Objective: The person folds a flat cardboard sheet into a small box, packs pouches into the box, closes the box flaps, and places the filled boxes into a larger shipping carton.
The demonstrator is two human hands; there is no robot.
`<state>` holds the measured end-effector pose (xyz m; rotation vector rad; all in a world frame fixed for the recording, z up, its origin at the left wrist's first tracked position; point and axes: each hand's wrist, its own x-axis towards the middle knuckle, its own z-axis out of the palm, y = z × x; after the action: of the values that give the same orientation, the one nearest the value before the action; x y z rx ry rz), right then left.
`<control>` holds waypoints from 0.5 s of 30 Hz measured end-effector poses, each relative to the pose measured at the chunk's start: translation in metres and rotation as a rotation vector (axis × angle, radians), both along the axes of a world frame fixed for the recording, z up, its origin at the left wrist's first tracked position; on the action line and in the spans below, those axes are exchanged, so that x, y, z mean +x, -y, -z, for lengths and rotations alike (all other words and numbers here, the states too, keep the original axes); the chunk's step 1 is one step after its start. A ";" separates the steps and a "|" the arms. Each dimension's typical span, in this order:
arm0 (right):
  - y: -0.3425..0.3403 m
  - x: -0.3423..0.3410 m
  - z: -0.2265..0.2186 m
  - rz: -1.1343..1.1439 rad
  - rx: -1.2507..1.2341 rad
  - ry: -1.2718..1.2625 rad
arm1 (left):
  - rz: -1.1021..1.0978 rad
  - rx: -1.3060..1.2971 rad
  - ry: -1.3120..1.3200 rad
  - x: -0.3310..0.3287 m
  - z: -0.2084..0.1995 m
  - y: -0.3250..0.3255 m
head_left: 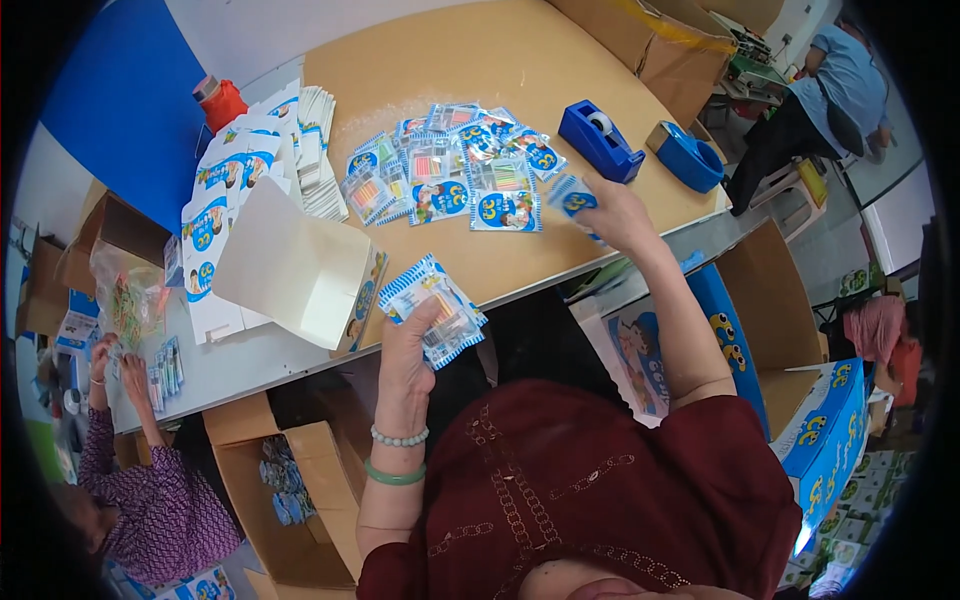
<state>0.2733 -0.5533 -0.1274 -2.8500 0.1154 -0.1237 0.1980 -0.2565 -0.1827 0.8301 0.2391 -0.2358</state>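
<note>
My left hand (408, 352) grips a small stack of clear packets with blue-and-white printed tops (437, 308), held over the near edge of the tan table (520, 60). My right hand (612, 213) reaches out to the right and pinches a single packet (573, 198) at the edge of a spread-out pile of the same packets (450, 165) lying in the middle of the table. An open white carton (300, 268) stands tilted just left of the stack in my left hand.
Two blue tape dispensers (600, 140) (688, 155) sit right of the pile. Flat printed cartons (235, 190) and white card stacks (318, 150) lie at left, by a red container (222, 103). Cardboard boxes stand below. Another person (140, 490) works at lower left; one more (830, 95) sits far right.
</note>
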 end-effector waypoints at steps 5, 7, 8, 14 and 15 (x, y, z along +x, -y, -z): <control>-0.059 0.044 0.003 -0.350 0.388 -0.316 | 0.034 0.014 0.031 -0.010 -0.019 0.005; -0.071 0.052 0.010 -0.434 -0.053 -0.235 | 0.049 0.033 0.050 -0.016 -0.032 0.003; -0.075 0.051 0.006 -0.404 -0.082 -0.216 | 0.026 0.035 0.046 -0.018 -0.036 -0.002; -0.073 0.031 0.010 -0.445 -0.156 0.018 | -0.022 0.041 0.038 -0.020 -0.042 -0.018; -0.072 0.028 0.011 -0.451 -0.157 0.011 | -0.021 0.045 0.036 -0.017 -0.041 -0.019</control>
<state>0.3012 -0.4815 -0.1381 -2.9445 -0.5588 -0.0556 0.1806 -0.2377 -0.1419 0.8752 0.2195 -0.1966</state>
